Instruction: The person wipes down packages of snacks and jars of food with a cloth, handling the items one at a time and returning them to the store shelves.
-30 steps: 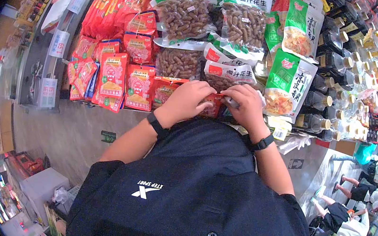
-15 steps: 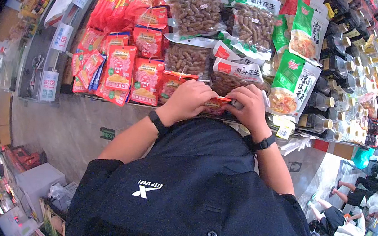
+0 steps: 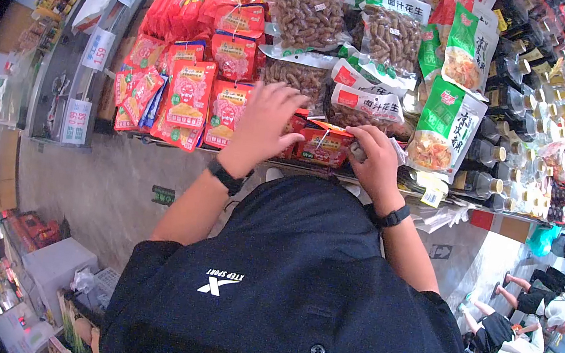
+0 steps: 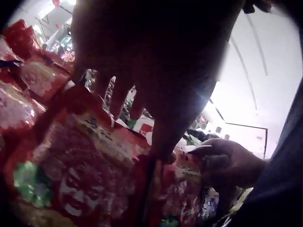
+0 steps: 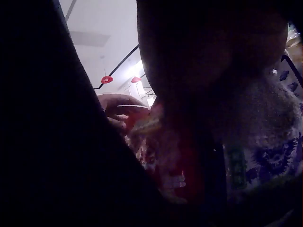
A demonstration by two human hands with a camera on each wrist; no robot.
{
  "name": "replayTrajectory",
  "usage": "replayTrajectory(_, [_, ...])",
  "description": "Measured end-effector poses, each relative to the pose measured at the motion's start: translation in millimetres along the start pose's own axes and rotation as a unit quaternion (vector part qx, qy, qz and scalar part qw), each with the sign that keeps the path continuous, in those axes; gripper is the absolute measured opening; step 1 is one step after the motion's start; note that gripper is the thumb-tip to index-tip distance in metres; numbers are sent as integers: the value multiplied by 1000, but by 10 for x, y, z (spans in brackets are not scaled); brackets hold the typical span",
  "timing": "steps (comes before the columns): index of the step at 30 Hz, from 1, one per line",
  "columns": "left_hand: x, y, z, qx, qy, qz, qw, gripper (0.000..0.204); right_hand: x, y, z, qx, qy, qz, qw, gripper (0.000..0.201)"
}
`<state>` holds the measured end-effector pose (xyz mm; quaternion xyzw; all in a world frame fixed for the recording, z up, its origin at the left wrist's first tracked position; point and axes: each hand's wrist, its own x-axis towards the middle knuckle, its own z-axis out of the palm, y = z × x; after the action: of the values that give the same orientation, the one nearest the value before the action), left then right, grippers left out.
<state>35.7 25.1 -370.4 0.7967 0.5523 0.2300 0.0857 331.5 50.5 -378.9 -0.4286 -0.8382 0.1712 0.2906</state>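
Head: R hand (image 3: 372, 158) pinches red pkt (image 3: 322, 149) by its top R corner; pkt sits at display shelf's front edge, just in front of braised-peanut bag (image 3: 367, 104). L hand (image 3: 263, 125), fingers straight & spread, is just L of it, by face-print sachet (image 3: 225, 113); contact unclear.

L wrist: L hand dark, fingers apart, nothing seen in them; R hand at pkt's top.

R wrist: v. dark, pkt mid-view, blue-print bag (image 5: 272, 163) to R; can't tell grip from here.

Prob. best: light R pinch on top seal, keep pkt upright & square w/ front edge, steady w/ L fingertips so it doesn't slump fwd.
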Motion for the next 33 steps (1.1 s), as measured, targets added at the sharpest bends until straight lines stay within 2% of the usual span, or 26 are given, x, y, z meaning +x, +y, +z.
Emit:
replayTrajectory(1, [-51, -47, -50, 46, 22, -19, 999, 86, -10, 20, 4, -1, -4, 5, 1000, 46])
replayTrajectory(3, [-135, -238, -88, 27, 33, -34, 999, 90, -9, 1, 19, -1, -7, 9, 1000, 46])
replayTrajectory(5, [-256, -399, -55, -14, -16, -87, 996, 91, 5, -75, 48, 57, 60, 20, 996, 42])
replayTrajectory(9, [-390, -457, -43, -43, 2, -78, 996, 79, 104, -320, 45, 92, 82, -16, 992, 40])
replayTrajectory(11, [-401, -466, -68, -83, -100, -64, 990, 58, 221, -561, 32, 131, 51, -66, 988, 39])
replayTrajectory(12, [-427, -441, -75, -95, -99, -57, 989, 48, 251, -668, 58, 142, 30, -61, 988, 38])
replayTrajectory(13, [-486, -457, -22, -93, -97, -59, 989, 48, 273, -720, 110, 144, 30, -64, 987, 38])
replayTrajectory(15, [-628, -513, 143, -283, -52, -75, 955, 50, 308, -792, 210, 174, -65, -109, 976, 36])
replayTrajectory(16, [-667, -468, 151, -343, -54, -76, 935, 51, 292, -788, 295, 164, -102, -130, 973, 31])
replayTrajectory(17, [-733, -454, 226, -341, -50, -78, 935, 51, 284, -797, 342, 164, -103, -134, 972, 31])
replayTrajectory(19, [-852, -436, 367, -434, -23, -124, 892, 53, 271, -810, 419, 117, -152, -167, 967, 28])
replayTrajectory(23, [-883, -425, 427, -417, 14, -133, 899, 54, 274, -812, 505, 104, -73, -129, 983, 30])
replayTrajectory(24, [-891, -482, 479, -419, 40, -93, 902, 57, 265, -774, 521, 101, -81, -115, 985, 32])
replayTrajectory(25, [-907, -489, 488, -420, 41, -92, 902, 57, 250, -785, 526, 100, -82, -116, 985, 32])
replayTrajectory(27, [-929, -523, 498, -421, 154, -87, 890, 55, 218, -812, 542, 107, 7, -87, 990, 37])
replayTrajectory(28, [-949, -588, 467, -471, 145, -100, 865, 55, 194, -759, 578, 91, 38, -83, 992, 47])
replayTrajectory(29, [-936, -555, 294, -470, 142, -101, 865, 55, 194, -787, 566, 93, 39, -79, 992, 47])
replayTrajectory(31, [-924, -487, -57, -538, 82, -220, 810, 57, 186, -848, 533, 98, 64, -63, 991, 59])
replayTrajectory(32, [-930, -505, -103, -548, 87, -225, 801, 57, 166, -824, 543, 101, 16, -59, 993, 80])
replayTrajectory(33, [-917, -512, -129, -547, 84, -227, 801, 57, 152, -835, 571, 103, 15, -56, 993, 80])
